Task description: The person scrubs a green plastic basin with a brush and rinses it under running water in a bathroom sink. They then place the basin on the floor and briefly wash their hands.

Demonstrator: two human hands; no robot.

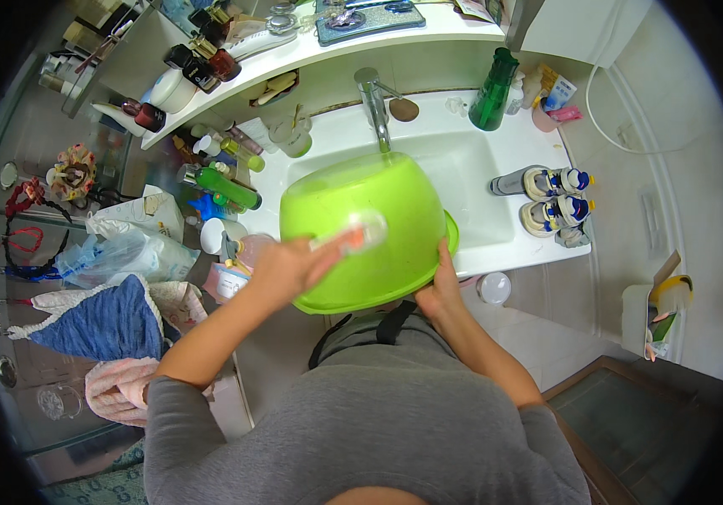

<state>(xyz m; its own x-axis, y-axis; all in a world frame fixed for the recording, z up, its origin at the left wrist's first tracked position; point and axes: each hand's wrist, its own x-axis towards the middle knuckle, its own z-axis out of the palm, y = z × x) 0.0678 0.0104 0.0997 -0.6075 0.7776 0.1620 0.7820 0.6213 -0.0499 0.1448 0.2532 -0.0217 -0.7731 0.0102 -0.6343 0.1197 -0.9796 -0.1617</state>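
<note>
My left hand holds a scrub brush with a pale, partly orange body, blurred, against the outer side of a green plastic basin. The basin is tipped on its side over the white sink, its bottom towards the chrome faucet. With my right hand I grip the basin's rim on the side near my body. The brush's bristles are too blurred to make out.
Bottles, including a green one, crowd the counter's left end. Small shoes stand at its right edge, and a green bottle behind. A curved white shelf overhangs the back; cloths hang at the left.
</note>
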